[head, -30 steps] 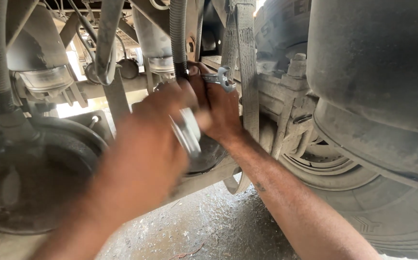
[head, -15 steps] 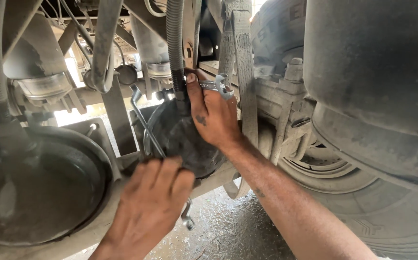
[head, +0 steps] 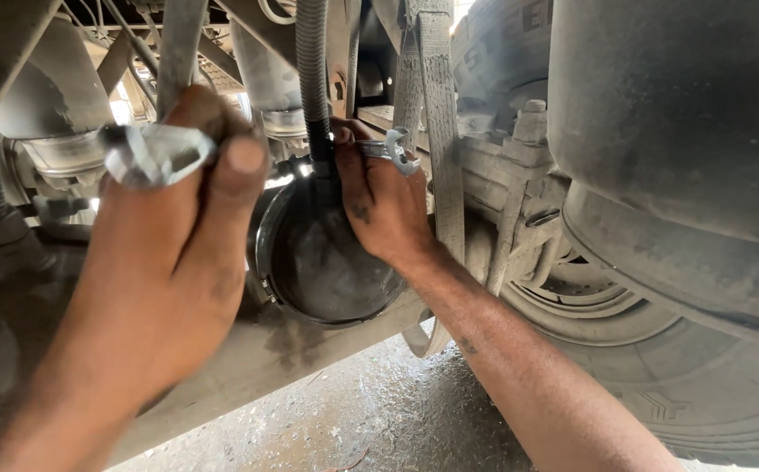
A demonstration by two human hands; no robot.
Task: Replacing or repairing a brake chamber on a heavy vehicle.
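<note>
truck underside, round black chamber (head: 331, 271): left hand (head: 165, 262) grips a spanner (head: 154, 153); right hand (head: 384, 205) pinches a wrench (head: 393, 147) at hose (head: 314, 79).

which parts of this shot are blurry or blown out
Head view: the left hand and the metal tool it grips are smeared by motion blur; the right hand and round dark chamber are sharp; daylight burns out behind the underbody, upper left.
</note>
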